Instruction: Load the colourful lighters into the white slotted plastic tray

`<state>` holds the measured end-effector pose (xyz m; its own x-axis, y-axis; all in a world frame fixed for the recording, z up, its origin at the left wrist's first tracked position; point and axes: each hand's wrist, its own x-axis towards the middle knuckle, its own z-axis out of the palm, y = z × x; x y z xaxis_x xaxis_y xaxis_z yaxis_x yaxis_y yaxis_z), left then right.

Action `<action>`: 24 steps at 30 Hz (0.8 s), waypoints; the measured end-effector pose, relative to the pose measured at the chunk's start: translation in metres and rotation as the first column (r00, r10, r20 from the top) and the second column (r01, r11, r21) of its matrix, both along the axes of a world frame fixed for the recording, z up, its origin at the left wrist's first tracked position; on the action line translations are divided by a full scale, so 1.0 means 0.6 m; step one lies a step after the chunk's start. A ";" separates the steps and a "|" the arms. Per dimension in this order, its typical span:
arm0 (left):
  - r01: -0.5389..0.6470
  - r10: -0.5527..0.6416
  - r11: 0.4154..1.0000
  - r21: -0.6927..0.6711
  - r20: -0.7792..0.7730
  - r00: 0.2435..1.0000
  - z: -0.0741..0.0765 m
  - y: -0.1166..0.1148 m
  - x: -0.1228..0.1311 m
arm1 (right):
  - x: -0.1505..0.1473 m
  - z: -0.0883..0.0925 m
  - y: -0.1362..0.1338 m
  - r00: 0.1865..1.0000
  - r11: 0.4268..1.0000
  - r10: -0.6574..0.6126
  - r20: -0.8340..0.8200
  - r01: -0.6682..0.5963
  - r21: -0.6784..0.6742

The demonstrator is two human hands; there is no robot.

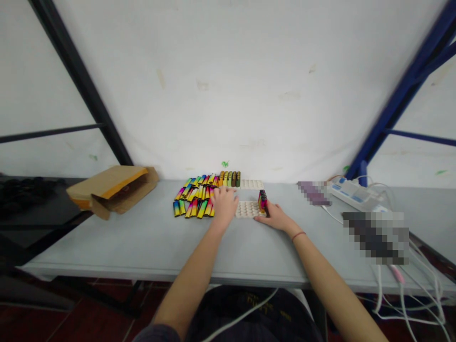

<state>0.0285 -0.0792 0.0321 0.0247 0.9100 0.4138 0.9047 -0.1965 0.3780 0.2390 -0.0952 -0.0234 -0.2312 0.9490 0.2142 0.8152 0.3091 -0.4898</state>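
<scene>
See loose shiny tubes at 9 to 10 o'clock from left hand, farther from right hand; lying mostly along 1-to-7. Cannot tell if gripping with left fingers. See right fingers against standing tubes at 3-o'clock end of white tray; cannot tell if clamped.

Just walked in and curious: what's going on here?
Someone's right hand touches a row of shiny pieces standing at the right end of the near tray; their left hand is by loose pieces lying to the left. More standing pieces fill the left part of the back tray.
</scene>
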 end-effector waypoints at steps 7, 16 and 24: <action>-0.353 0.330 0.901 -0.251 -0.131 0.935 0.023 0.026 -0.115 | 0.000 0.004 -0.003 1.000 1.000 -0.002 0.006 0.002 -0.011; -0.334 0.269 0.858 -0.390 -0.212 0.940 0.010 0.035 -0.122 | 0.004 0.002 0.001 1.000 0.999 0.018 0.016 -0.017 -0.041; -0.280 0.259 0.902 -0.328 -0.108 0.960 0.010 0.033 -0.115 | 0.003 0.003 -0.001 1.000 0.999 0.020 -0.004 -0.020 -0.038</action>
